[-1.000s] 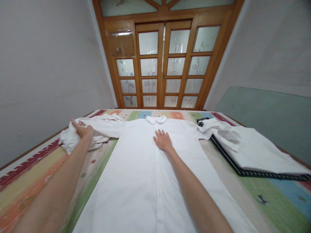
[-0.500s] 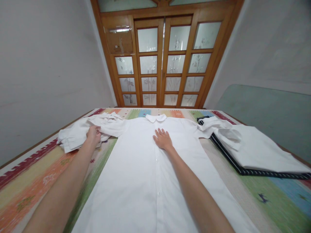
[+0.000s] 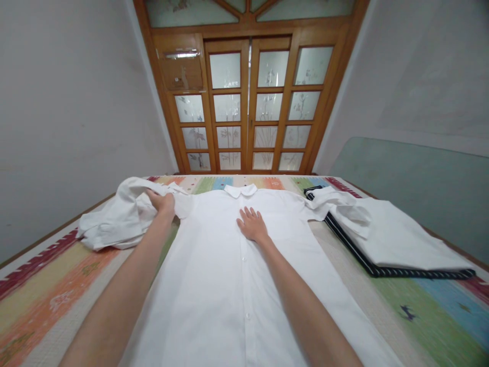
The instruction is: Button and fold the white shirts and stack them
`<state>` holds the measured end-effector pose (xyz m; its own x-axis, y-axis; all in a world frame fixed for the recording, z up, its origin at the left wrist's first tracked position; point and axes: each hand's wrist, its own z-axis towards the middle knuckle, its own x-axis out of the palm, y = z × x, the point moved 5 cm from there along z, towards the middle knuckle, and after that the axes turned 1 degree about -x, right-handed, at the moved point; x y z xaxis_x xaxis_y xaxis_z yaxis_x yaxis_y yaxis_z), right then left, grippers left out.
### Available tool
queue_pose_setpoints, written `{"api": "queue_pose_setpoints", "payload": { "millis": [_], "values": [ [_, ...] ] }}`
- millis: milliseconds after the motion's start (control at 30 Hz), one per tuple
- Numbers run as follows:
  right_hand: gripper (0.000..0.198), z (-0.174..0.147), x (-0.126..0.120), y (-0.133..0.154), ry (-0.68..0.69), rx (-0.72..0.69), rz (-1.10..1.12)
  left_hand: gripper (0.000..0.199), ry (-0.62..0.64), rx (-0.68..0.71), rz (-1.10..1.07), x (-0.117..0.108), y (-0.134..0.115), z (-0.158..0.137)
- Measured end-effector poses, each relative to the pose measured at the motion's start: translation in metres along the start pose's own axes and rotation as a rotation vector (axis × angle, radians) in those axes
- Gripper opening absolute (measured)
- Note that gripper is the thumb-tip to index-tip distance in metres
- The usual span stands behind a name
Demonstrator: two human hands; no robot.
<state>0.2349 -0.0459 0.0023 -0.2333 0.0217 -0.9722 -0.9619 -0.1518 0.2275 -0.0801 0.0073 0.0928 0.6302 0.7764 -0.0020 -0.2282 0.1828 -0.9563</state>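
A white button-front shirt [image 3: 214, 265] with a rounded collar lies spread out, collar at the far end. My right hand [image 3: 252, 224] rests flat on its chest beside the button line, fingers spread. Over at the shirt's left shoulder, my left hand [image 3: 163, 201] is closed on the white sleeve, its fingertips partly covered by raised cloth. Beyond and left of that hand is a bunched heap of white cloth [image 3: 109, 224]; where the sleeve ends and the heap begins is hard to make out.
On the right lies a folded white garment [image 3: 401, 234] on top of black striped cloth [image 3: 367, 262]; the shirt's right sleeve reaches it. A colourful patterned cover [image 3: 424, 311] spreads underneath. Wooden glass-paned doors [image 3: 248, 107] stand behind, with walls on both sides and a pale green panel [image 3: 412, 173] at right.
My left hand has moved right, toward the shirt's shoulder, and the white cloth beside it has risen into a loose fold. My right hand stays on the chest. The view has shifted slightly.
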Motion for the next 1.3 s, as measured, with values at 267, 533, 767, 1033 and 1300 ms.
{"api": "queue_pose_setpoints", "payload": {
  "millis": [267,533,767,1033,1300],
  "values": [
    [0.058,0.000,-0.001,0.000,-0.012,-0.008,-0.016,0.041,0.810,0.496,0.854,0.070,0.022,-0.119],
    [0.059,0.002,-0.002,-0.003,-0.046,0.008,0.032,0.038,0.846,0.628,0.965,0.060,0.039,-0.135],
    [0.056,0.012,-0.023,0.015,-0.401,-0.061,0.224,0.059,0.833,0.732,0.881,0.059,0.036,-0.139],
    [0.064,0.029,-0.044,0.084,-0.409,-0.302,-0.050,0.062,1.012,0.711,0.714,0.062,0.044,-0.139],
    [0.034,0.051,-0.068,0.053,-0.463,-0.118,0.072,0.056,0.989,0.753,0.734,0.064,0.049,-0.139]
  ]
}}
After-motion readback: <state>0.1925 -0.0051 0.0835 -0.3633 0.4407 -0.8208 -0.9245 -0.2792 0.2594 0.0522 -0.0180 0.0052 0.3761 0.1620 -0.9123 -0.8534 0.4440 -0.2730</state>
